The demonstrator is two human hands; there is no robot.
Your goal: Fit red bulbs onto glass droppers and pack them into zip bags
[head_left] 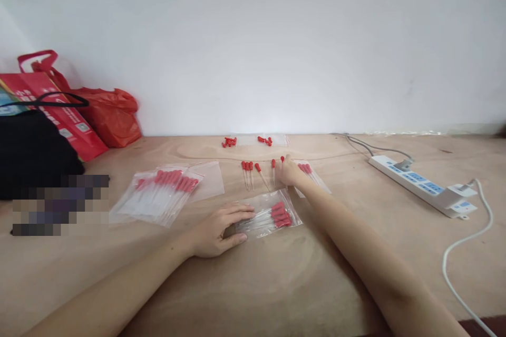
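Note:
My left hand lies on the table with fingers stretched out and thumb apart. Its fingertips touch the left end of a clear plastic bag that holds several glass droppers with red rubber bulbs. Farther out, my right hand is closed in a pinch on a dropper; its red bulb pokes out above the fingers, and the rest is hidden. To the left of that hand lie a single dropper, a tilted dropper and a group of 3 droppers.
Filled bags of droppers overlap at the left, beside a flat bag. Another dropper bag lies right of my right hand. Loose red bulbs sit near the wall. A power strip and red bags flank the table.

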